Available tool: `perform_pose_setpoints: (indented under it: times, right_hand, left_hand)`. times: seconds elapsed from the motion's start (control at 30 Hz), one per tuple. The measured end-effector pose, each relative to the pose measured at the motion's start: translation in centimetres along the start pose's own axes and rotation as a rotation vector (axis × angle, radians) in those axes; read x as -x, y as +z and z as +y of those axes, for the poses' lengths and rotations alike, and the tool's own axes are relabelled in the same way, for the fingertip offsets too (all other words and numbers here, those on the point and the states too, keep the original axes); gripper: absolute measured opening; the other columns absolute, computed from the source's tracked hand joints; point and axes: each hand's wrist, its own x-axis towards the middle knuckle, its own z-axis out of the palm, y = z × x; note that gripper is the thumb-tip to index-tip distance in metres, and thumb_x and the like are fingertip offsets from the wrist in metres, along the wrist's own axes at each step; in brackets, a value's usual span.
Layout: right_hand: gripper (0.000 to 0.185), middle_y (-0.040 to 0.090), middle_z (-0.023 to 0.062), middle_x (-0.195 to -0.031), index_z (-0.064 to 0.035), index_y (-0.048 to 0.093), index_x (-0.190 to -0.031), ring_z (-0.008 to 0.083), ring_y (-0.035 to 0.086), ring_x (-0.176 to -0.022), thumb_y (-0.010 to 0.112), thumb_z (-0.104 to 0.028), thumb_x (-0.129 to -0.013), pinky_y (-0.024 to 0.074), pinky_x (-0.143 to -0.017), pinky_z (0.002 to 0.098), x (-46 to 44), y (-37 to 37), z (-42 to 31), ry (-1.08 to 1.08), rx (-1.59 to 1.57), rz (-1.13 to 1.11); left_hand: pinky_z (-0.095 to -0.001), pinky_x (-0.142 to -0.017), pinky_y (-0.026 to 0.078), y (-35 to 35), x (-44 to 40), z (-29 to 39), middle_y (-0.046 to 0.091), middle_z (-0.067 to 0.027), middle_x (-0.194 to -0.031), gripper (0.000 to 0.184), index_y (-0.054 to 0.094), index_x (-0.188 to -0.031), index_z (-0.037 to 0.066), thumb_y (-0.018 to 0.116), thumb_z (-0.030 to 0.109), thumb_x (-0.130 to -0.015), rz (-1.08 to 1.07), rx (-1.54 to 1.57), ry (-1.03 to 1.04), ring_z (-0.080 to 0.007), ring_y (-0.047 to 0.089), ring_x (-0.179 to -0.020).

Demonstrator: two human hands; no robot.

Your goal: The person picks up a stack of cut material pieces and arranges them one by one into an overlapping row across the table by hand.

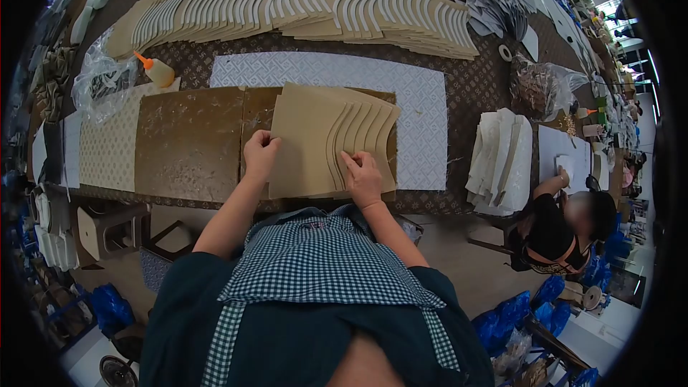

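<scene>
In front of me a fanned stack of tan sheets (308,122), paper or thin leather-like, lies on a brown board (190,136). Their curved right edges overlap in steps. My left hand (260,156) is closed at the stack's left edge, with thumb and fingers pinched on it. My right hand (365,179) rests over the lower right part, its thumb and fingertips drawn together at a curved edge. How many layers each hand grips is hidden.
Long overlapping rows of tan pieces with white curved strips (287,7) lie at the back. A glue bottle (158,72) with an orange tip stands behind the board. Pale folded pieces (500,161) lie to the right, near a seated co-worker (562,233).
</scene>
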Motion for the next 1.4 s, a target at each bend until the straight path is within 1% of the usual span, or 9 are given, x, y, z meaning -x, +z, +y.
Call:
perform_pose_setpoints:
  times: [0.2, 0.3, 0.6, 0.7, 0.8, 1.1, 1.2, 1.3, 1.4]
  right_hand:
    - [0.038, 0.055, 0.0075, -0.095, -0.0166, 0.067, -0.113, 0.0269, 0.057, -0.088, 0.061, -0.004, -0.078, 0.0490, -0.073, 0.0376, -0.1, -0.3, -0.2, 0.017, -0.013, -0.023]
    - [0.044, 0.053, 0.0065, -0.096, -0.0167, 0.066, -0.114, 0.0247, 0.057, -0.087, 0.060, -0.003, -0.073, 0.0499, -0.070, 0.0367, 0.0, -0.1, 0.1, -0.016, 0.002, 0.001]
    - [0.041, 0.054, 0.0065, -0.095, -0.0172, 0.066, -0.113, 0.0255, 0.057, -0.087, 0.061, -0.004, -0.075, 0.0498, -0.070, 0.0369, 0.0, 0.0, 0.1, -0.002, 0.005, -0.004]
    - [0.039, 0.054, 0.0063, -0.095, -0.0172, 0.066, -0.113, 0.0258, 0.057, -0.087, 0.062, -0.005, -0.076, 0.0498, -0.070, 0.0370, -0.1, -0.1, -0.1, -0.002, -0.009, 0.010]
    - [0.037, 0.054, 0.0063, -0.096, -0.0171, 0.067, -0.112, 0.0252, 0.057, -0.089, 0.061, -0.005, -0.078, 0.0491, -0.073, 0.0363, -0.2, -0.4, -0.5, 0.044, -0.002, -0.020]
    - [0.037, 0.054, 0.0066, -0.095, -0.0170, 0.067, -0.111, 0.0260, 0.057, -0.088, 0.063, -0.006, -0.076, 0.0498, -0.071, 0.0370, -0.1, -0.2, -0.4, 0.012, 0.008, 0.012]
    - [0.037, 0.054, 0.0062, -0.095, -0.0172, 0.067, -0.111, 0.0258, 0.057, -0.088, 0.063, -0.006, -0.076, 0.0499, -0.071, 0.0372, -0.2, -0.1, -0.3, 0.010, 0.004, 0.010]
    - [0.037, 0.054, 0.0059, -0.096, -0.0175, 0.067, -0.111, 0.0255, 0.057, -0.088, 0.063, -0.006, -0.076, 0.0500, -0.070, 0.0373, -0.1, -0.2, -0.4, 0.020, 0.017, -0.004]
    - [0.038, 0.054, 0.0056, -0.096, -0.0183, 0.067, -0.112, 0.0253, 0.057, -0.088, 0.063, -0.006, -0.076, 0.0500, -0.070, 0.0373, 0.0, -0.1, -0.3, 0.019, 0.015, 0.000]
  left_hand:
    - [-0.0247, -0.064, 0.047, -0.3, -0.1, -0.3, 0.063, -0.0014, -0.074, 0.013, 0.061, -0.084, -0.001, 0.065, 0.010, -0.077, 0.011, -0.027, 0.007, -0.0082, 0.056, -0.067]
    - [-0.0249, -0.064, 0.047, -0.5, -0.2, -0.2, 0.063, -0.0011, -0.074, 0.013, 0.061, -0.085, 0.000, 0.065, 0.010, -0.077, 0.001, -0.029, 0.012, -0.0083, 0.056, -0.067]
    - [-0.0223, -0.065, 0.045, -0.8, 0.4, 1.4, 0.061, 0.0008, -0.079, 0.011, 0.060, -0.089, 0.001, 0.064, 0.007, -0.081, -0.017, -0.157, 0.022, -0.0060, 0.055, -0.070]
    - [-0.0225, -0.065, 0.045, -1.1, 0.0, 0.3, 0.061, 0.0012, -0.078, 0.011, 0.060, -0.088, 0.001, 0.063, 0.007, -0.081, 0.016, -0.185, 0.094, -0.0059, 0.053, -0.070]
    - [-0.0261, -0.065, 0.045, -1.4, 0.2, 0.7, 0.060, -0.0020, -0.072, 0.014, 0.060, -0.087, 0.000, 0.063, 0.010, -0.079, 0.030, -0.038, 0.001, -0.0096, 0.054, -0.068]
    - [-0.0222, -0.067, 0.045, -2.2, -0.2, 0.1, 0.061, 0.0008, -0.080, 0.013, 0.061, -0.091, 0.000, 0.064, 0.008, -0.081, -0.014, -0.048, 0.029, -0.0060, 0.055, -0.072]
    - [-0.0225, -0.067, 0.046, -2.3, -0.6, -0.8, 0.062, 0.0008, -0.080, 0.013, 0.063, -0.092, 0.000, 0.064, 0.008, -0.081, 0.072, -0.175, 0.121, -0.0061, 0.055, -0.072]
    - [-0.0228, -0.066, 0.046, -2.6, 0.0, 0.4, 0.062, 0.0010, -0.078, 0.013, 0.064, -0.091, 0.000, 0.064, 0.009, -0.081, 0.045, -0.094, 0.043, -0.0063, 0.055, -0.070]
    - [-0.0229, -0.065, 0.046, -2.9, -0.5, -0.2, 0.062, 0.0009, -0.077, 0.014, 0.064, -0.091, 0.000, 0.064, 0.009, -0.081, 0.038, -0.090, 0.037, -0.0065, 0.055, -0.069]
